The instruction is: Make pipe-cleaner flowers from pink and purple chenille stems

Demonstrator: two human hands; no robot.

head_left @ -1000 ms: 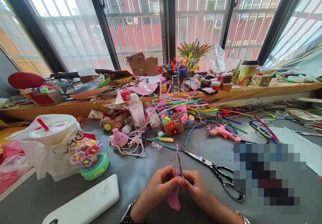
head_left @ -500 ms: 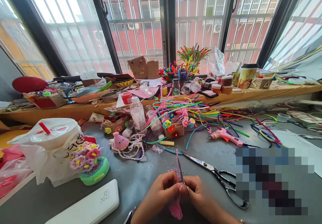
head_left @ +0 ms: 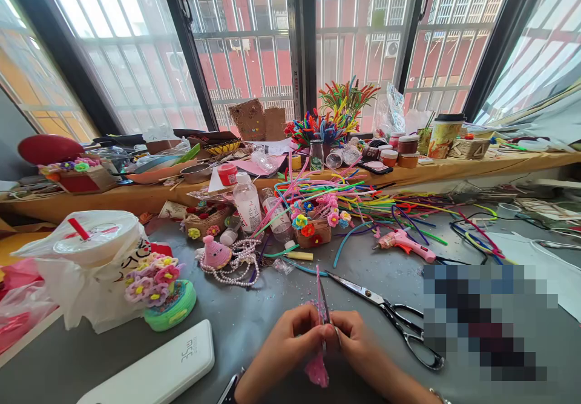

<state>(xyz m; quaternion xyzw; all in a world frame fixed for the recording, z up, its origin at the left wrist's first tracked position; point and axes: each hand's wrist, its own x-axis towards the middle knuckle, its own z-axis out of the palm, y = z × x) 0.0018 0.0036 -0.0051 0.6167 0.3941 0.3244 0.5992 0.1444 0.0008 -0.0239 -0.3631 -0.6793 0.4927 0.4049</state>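
Pink stem (head_left: 318,286) is standing nearly upright between the person's two hands, above the near middle of the grey table (head_left: 245,337). The left hand (head_left: 295,334) is pinching it, thumb meeting curled fingers, the wrist angling up and inward from the lower edge. A pink fluffy piece (head_left: 316,372) is hanging just below that grip; the fingers are hiding whether the two are joined. The right hand (head_left: 355,336) is closing around small scissors (head_left: 325,308), its fingers bent and its forearm slanting in from the lower right. The blades are pointing away from the person, close beside the stem. Both hands are nearly meeting at the fingertips.
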